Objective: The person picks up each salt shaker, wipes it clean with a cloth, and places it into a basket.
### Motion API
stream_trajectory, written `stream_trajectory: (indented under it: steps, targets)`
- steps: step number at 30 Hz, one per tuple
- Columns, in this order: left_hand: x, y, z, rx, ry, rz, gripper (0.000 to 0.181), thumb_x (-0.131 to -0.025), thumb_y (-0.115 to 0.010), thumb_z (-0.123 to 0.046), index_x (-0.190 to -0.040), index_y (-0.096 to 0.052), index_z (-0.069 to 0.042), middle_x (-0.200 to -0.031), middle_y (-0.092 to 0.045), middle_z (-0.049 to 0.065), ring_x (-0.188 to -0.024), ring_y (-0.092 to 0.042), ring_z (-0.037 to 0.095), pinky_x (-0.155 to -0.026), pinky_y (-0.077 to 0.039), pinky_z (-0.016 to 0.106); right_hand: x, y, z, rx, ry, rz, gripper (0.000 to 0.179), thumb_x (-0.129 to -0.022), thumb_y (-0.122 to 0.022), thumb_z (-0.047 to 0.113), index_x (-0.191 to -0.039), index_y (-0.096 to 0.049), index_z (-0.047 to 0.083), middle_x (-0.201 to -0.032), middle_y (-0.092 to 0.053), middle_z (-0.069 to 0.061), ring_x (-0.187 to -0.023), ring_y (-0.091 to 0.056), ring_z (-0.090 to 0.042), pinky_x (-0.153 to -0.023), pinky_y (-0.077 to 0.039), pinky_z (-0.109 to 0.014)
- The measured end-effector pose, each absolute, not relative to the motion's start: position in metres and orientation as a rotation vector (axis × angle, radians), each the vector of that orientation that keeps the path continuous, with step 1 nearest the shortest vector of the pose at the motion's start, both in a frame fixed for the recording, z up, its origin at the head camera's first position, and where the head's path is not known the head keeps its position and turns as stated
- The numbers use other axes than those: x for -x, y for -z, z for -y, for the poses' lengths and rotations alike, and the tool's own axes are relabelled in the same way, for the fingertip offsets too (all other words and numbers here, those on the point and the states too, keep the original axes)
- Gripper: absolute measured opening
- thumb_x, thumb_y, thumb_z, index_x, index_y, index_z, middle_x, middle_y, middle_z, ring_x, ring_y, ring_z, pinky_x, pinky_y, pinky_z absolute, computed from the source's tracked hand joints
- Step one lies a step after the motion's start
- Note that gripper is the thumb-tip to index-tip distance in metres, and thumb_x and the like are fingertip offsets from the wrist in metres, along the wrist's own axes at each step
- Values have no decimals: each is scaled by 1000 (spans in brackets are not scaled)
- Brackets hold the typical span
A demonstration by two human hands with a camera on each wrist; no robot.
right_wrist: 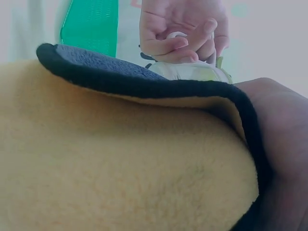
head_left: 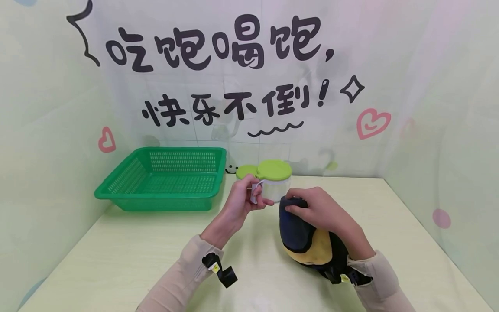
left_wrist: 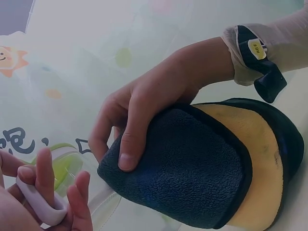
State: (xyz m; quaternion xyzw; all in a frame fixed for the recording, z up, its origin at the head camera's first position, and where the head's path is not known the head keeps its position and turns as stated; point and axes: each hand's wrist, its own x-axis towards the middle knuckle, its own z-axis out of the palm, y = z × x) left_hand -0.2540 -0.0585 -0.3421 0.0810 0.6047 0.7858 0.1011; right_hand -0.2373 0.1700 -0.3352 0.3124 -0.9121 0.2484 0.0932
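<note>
A navy fleece slipper with black trim and a tan fleece lining stands over the right half of the table, partly hidden by the right hand and wrist. My right hand grips its navy end, thumb on the near face and fingers over the edge. To the left, my left hand has its fingers curled around a white loop-shaped thing. I cannot tell whether that loop belongs to the clear jar behind it. The jar's green lid shows above the left fingertips.
A green plastic basket sits at the back left of the pale table. Another green lid shows beside the jar. Printed fabric walls close in the back and both sides. A black camera is strapped to the left wrist.
</note>
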Motion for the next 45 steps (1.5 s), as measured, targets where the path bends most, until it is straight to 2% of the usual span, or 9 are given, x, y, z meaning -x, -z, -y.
stream_trajectory:
  steps: [14,25,31,36,45]
  targets:
    - [256,339,60,-259,-2303,-1827,34,-93,-42,-25,-62,-42,-10,-47,-54,1,-64,-74,21,-73,-58,32,235,333,-169,-905,-807,2441,12,-93,-75,16,-104,-72,21,-94,-76,8,-85,-67,-5,-81,-58,-36]
    - [256,338,64,-255,-2331,-1831,34,-94,-42,-24,-63,-42,-10,-48,-53,1,-62,-72,22,-74,-58,33,241,336,-169,-908,-762,2701,10,-96,-72,23,-106,-71,24,-91,-72,9,-79,-61,-7,-75,-53,-30]
    - [253,338,65,-248,-2341,-1839,33,-93,-42,-24,-63,-42,-10,-49,-52,1,-63,-72,22,-75,-58,34,240,336,-168,-906,-736,2663,11,-95,-73,22,-106,-71,23,-93,-74,8,-79,-63,-6,-75,-54,-31]
    - [252,339,64,-260,-2328,-1853,33,-93,-41,-24,-63,-42,-10,-48,-52,1,-62,-72,21,-74,-58,34,237,336,-168,-889,-749,2551,13,-94,-74,21,-106,-70,21,-95,-75,7,-82,-66,-6,-77,-56,-34]
    - [251,337,64,-279,-2309,-1863,33,-92,-41,-24,-63,-43,-10,-47,-54,0,-62,-72,19,-74,-58,34,237,334,-171,-835,-815,2399,17,-93,-75,17,-109,-69,17,-102,-77,1,-93,-72,-15,-84,-59,-43]
